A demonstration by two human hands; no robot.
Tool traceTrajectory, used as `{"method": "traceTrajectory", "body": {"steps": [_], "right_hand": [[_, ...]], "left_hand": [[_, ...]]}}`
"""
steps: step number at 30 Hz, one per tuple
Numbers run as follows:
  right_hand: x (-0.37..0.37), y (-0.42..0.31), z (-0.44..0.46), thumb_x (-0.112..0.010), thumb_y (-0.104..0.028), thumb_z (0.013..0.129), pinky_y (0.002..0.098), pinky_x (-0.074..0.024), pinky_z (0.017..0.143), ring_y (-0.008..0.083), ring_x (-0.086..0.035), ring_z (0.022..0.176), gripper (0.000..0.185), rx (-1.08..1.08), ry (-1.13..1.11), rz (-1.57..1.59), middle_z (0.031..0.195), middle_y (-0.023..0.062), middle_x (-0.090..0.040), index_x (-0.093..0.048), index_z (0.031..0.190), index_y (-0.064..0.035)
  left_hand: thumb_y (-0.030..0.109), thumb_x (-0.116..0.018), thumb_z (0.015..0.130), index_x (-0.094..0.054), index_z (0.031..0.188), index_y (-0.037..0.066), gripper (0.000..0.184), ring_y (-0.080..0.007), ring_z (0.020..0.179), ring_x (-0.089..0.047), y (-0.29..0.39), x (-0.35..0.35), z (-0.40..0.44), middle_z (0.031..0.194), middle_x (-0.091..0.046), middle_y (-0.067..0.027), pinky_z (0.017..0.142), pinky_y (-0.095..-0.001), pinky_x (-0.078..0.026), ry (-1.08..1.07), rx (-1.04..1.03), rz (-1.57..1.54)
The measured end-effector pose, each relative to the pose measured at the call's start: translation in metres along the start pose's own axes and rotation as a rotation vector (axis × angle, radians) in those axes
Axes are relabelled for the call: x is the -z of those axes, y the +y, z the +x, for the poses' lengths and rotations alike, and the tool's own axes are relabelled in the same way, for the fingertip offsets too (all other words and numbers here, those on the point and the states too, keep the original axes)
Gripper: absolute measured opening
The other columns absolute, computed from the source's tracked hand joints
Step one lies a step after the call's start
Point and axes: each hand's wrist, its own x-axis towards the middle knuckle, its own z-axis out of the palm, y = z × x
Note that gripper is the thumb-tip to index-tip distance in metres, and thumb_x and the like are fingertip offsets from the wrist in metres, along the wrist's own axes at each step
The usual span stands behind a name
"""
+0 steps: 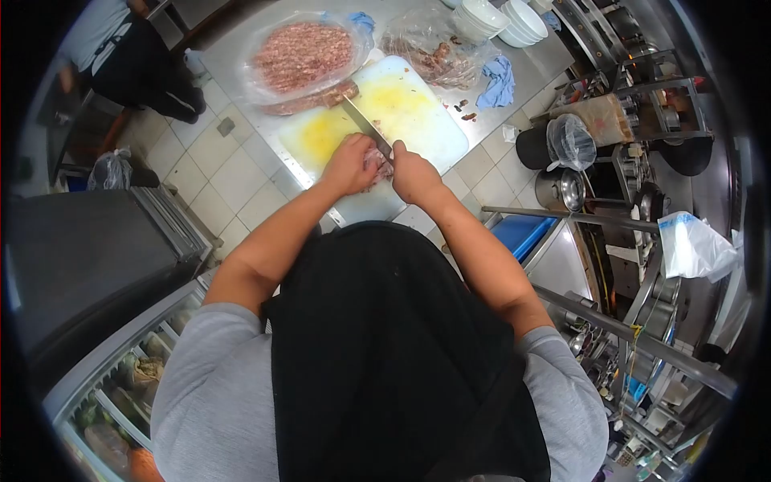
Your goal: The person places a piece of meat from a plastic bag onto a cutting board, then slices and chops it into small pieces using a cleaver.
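Observation:
My right hand (416, 175) is closed around the handle of a knife (367, 127), whose long blade points up and to the left over the cutting board (438, 132). Under my left hand (350, 165) lies a piece of raw meat (377, 167), pressed to the board by curled fingers. The blade's heel is right beside this meat; whether it touches cannot be made out. Yellowish stains mark the white board. At its far left edge rests a longer strip of meat (321, 98), close to the knife's tip.
Behind the board, ground meat (301, 55) fills a clear plastic bag, with another bag of darker meat pieces (440, 63) to its right. A blue cloth (496, 82) and stacked white bowls (480, 18) are farther right. Another person (132, 68) stands at the upper left.

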Motion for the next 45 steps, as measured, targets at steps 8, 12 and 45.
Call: {"method": "traceTrajectory", "body": {"steps": [8, 12, 45], "right_hand": [[0.051, -0.003, -0.073, -0.054, 0.0, 0.093, 0.057, -0.058, 0.084, 0.0495, -0.073, 0.096, 0.027, -0.06, -0.151, -0.12, 0.1, 0.0343, -0.073, -0.049, 0.119, 0.0056], [-0.015, 0.021, -0.033, -0.054, 0.0, 0.093, 0.0568, -0.0579, 0.086, 0.0498, -0.073, 0.097, 0.027, 0.004, -0.062, -0.025, 0.1, 0.0351, -0.072, -0.049, 0.119, 0.0061], [0.044, -0.009, -0.065, -0.053, 0.0, 0.093, 0.0548, -0.0582, 0.087, 0.0487, -0.073, 0.101, 0.029, -0.007, -0.138, -0.105, 0.102, 0.0362, -0.072, -0.049, 0.121, 0.0065]], "left_hand": [[0.016, -0.073, 0.081, -0.061, 0.118, -0.005, 0.045, -0.0462, 0.11, -0.058, 0.008, -0.005, -0.006, 0.117, -0.061, -0.0259, 0.099, -0.051, -0.05, 0.057, 0.038, 0.067], [0.015, -0.073, 0.081, -0.06, 0.119, -0.005, 0.045, -0.0461, 0.11, -0.058, -0.001, -0.01, -0.011, 0.117, -0.061, -0.0263, 0.099, -0.0511, -0.05, -0.001, 0.051, 0.033], [0.015, -0.073, 0.08, -0.065, 0.105, -0.002, 0.032, -0.0447, 0.102, -0.063, -0.002, 0.004, -0.012, 0.1, -0.065, -0.0233, 0.092, -0.0499, -0.052, 0.088, 0.058, 0.031]]}}
